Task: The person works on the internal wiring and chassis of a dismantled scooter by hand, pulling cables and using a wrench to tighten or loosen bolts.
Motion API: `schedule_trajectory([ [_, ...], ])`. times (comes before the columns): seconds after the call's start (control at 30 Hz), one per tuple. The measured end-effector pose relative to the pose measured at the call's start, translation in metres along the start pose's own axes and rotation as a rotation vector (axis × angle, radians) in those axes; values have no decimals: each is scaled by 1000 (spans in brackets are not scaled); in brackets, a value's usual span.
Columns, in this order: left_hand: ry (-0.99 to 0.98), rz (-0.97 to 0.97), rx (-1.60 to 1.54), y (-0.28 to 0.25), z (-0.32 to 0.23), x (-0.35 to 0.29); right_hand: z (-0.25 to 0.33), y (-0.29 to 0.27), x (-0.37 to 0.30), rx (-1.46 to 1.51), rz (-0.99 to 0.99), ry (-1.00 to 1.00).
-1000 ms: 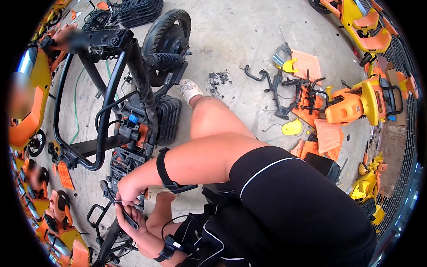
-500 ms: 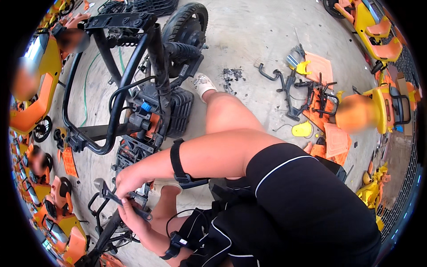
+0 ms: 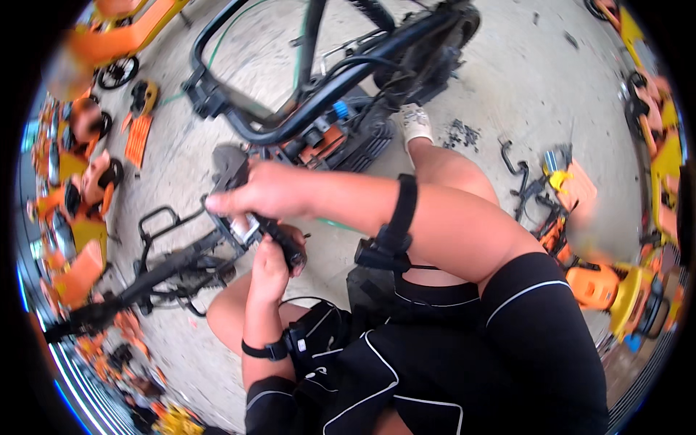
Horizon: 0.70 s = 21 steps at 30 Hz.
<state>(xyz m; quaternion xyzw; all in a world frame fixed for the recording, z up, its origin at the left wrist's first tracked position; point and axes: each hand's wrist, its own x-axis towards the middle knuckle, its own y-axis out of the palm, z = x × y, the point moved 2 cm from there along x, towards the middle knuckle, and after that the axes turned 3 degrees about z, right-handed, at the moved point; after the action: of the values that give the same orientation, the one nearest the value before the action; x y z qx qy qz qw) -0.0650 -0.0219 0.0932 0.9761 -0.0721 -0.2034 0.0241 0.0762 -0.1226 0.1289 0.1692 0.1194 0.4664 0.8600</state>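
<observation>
My right hand [image 3: 264,190] is closed, its thumb pointing left, on an adjustable wrench [image 3: 230,164]; the wrench's grey head shows blurred beyond the knuckles. Close below it, my left hand [image 3: 271,267] is wrapped round a black cylindrical part [image 3: 291,251]. A silver-coloured piece [image 3: 250,230] shows between the two hands; what it belongs to is unclear. Both hands are over the front end of a stripped scooter frame [image 3: 290,129], and the right hand hides part of it.
Black tubes [image 3: 123,288] of the frame run to the lower left. Small dark parts [image 3: 460,135] lie on the concrete floor beyond my right shoe [image 3: 415,122]. Metal brackets and orange panels [image 3: 578,190] lie at right. Yellow and orange scooters [image 3: 85,268] line the left side.
My view has turned, so the frame appears shifted to the right. The wrench, held across both hands before, is now in my right hand, while my left hand grips the black part.
</observation>
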Motion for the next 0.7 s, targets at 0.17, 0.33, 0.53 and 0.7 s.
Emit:
schedule_trajectory([
  [0.17,-246,-127,-125,-6,23,15,13,-19,-7,-103,-49,270],
  [0.33,-231,-377,-171,-19,3,15,-6,-29,-16,-275,-41,554],
  [0.53,-92,-395,-354,-21,-33,13,-23,-62,-28,-498,-197,602],
  [0.7,-154,-274,-392,-14,-34,44,-3,-86,-37,-400,-170,533],
])
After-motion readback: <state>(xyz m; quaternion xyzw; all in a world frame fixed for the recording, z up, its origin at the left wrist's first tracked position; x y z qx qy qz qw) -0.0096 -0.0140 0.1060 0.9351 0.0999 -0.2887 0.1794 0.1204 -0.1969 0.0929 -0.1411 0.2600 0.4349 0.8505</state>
